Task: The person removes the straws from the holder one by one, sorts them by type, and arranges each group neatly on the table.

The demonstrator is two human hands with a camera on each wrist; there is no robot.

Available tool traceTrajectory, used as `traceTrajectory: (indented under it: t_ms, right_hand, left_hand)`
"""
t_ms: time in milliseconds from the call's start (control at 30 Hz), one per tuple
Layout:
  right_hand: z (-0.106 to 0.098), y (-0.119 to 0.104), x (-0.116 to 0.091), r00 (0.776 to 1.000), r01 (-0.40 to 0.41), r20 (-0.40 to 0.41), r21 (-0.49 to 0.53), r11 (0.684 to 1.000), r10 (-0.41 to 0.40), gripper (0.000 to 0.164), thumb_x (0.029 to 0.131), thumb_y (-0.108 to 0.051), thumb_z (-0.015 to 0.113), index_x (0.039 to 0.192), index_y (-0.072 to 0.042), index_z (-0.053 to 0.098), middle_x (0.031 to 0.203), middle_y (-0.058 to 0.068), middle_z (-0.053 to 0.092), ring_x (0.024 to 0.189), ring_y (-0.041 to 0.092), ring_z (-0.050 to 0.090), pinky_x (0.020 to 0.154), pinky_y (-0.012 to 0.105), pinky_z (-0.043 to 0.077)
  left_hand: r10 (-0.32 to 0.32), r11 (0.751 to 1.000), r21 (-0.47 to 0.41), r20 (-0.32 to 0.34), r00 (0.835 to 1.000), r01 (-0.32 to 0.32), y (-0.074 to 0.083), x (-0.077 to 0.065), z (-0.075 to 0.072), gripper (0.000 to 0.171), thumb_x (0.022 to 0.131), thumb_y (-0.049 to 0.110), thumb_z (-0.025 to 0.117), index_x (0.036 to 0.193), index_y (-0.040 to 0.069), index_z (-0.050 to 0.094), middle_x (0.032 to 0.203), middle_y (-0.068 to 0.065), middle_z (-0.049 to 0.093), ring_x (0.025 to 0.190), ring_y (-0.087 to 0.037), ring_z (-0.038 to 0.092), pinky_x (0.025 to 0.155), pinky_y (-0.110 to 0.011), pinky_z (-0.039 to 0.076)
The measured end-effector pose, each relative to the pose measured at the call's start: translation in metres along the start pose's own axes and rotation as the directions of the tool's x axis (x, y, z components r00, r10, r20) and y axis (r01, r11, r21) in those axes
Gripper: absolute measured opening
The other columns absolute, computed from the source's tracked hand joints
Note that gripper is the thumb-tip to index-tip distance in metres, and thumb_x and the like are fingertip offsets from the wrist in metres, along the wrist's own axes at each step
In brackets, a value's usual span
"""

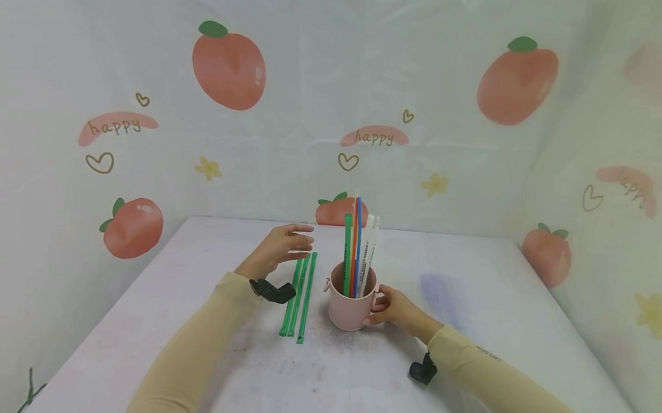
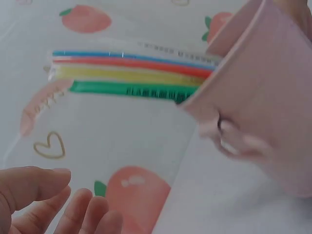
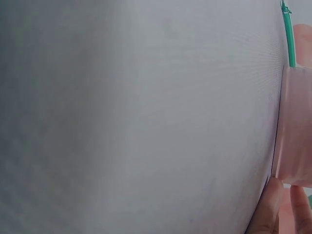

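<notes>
A small pink bucket [image 1: 348, 312] stands on the table with several wrapped straws [image 1: 357, 251] upright in it; green, yellow, red and blue ones show in the left wrist view. My right hand [image 1: 395, 309] holds the bucket at its right side, thumb low and fingers near the side ring. In the right wrist view, fingertips [image 3: 273, 195] meet the bucket's lower edge. My left hand [image 1: 285, 247] hovers left of the bucket, fingers apart with nothing in them. Below it, three green wrapped straws [image 1: 306, 304] lie side by side on the table.
The white table [image 1: 235, 375] is backed by a white curtain [image 1: 291, 106] printed with peaches and hearts. Black wrist cameras [image 1: 274, 291] sit on both wrists. A bluish stain [image 1: 440, 294] marks the table right of the bucket.
</notes>
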State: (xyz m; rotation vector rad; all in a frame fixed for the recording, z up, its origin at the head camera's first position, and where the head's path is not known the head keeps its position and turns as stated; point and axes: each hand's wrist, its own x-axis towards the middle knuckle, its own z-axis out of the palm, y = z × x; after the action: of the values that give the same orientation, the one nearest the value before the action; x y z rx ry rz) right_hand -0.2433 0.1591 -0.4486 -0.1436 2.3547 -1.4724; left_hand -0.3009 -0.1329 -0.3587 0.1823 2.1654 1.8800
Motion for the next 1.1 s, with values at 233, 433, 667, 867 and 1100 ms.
traceTrajectory:
  t_ms: [233, 433, 667, 867, 1100]
  right_hand:
    - [0.001, -0.001, -0.001, 1.0, -0.023, -0.005, 0.001, 1.0, 0.023, 0.087, 0.074, -0.006, 0.083, 0.143, 0.009, 0.034, 0.114, 0.018, 0.061, 0.102, 0.021, 0.062, 0.096, 0.039, 0.051]
    - [0.002, -0.001, -0.002, 1.0, -0.019, -0.009, 0.005, 1.0, 0.019, 0.087, 0.074, -0.005, 0.083, 0.143, 0.009, 0.033, 0.113, 0.017, 0.061, 0.101, 0.02, 0.062, 0.095, 0.038, 0.051]
    - [0.002, -0.001, -0.002, 1.0, -0.024, -0.011, 0.013, 1.0, 0.025, 0.089, 0.073, -0.004, 0.083, 0.144, 0.009, 0.032, 0.112, 0.017, 0.061, 0.099, 0.019, 0.061, 0.095, 0.038, 0.051]
    - [0.002, -0.001, -0.001, 0.999, -0.029, -0.013, 0.014, 0.999, 0.029, 0.087, 0.073, -0.005, 0.084, 0.143, 0.008, 0.034, 0.111, 0.016, 0.062, 0.098, 0.019, 0.061, 0.096, 0.039, 0.05]
    - [0.002, 0.001, 0.0, 0.999, -0.038, -0.027, 0.009, 0.999, 0.038, 0.089, 0.073, -0.006, 0.084, 0.144, 0.01, 0.032, 0.113, 0.017, 0.062, 0.101, 0.02, 0.061, 0.099, 0.042, 0.049]
  left_hand:
    - [0.04, 0.999, -0.037, 0.038, 0.998, -0.038, 0.013, -0.001, 0.019, 0.041, 0.095, 0.011, 0.061, 0.134, 0.002, 0.052, 0.129, -0.019, 0.056, 0.123, -0.04, 0.054, 0.098, -0.039, 0.051]
    - [0.058, 0.998, -0.03, 0.046, 0.997, -0.056, 0.015, -0.001, 0.031, 0.04, 0.093, 0.009, 0.063, 0.132, 0.003, 0.054, 0.125, -0.018, 0.058, 0.116, -0.034, 0.058, 0.098, -0.04, 0.051]
    - [0.072, 0.997, 0.012, 0.07, 0.995, -0.073, 0.012, 0.002, 0.041, 0.041, 0.093, 0.009, 0.063, 0.132, 0.003, 0.054, 0.124, -0.02, 0.06, 0.116, -0.033, 0.059, 0.099, -0.04, 0.05]
    - [0.047, 0.998, 0.037, 0.072, 0.996, -0.05, 0.006, 0.006, 0.05, 0.043, 0.092, 0.008, 0.065, 0.133, 0.002, 0.053, 0.128, -0.022, 0.058, 0.115, -0.029, 0.06, 0.1, -0.04, 0.05]
    - [0.042, 0.997, 0.059, 0.068, 0.997, -0.046, 0.001, 0.008, 0.061, 0.042, 0.09, 0.007, 0.067, 0.13, 0.002, 0.056, 0.126, -0.019, 0.06, 0.113, -0.026, 0.062, 0.096, -0.038, 0.052]
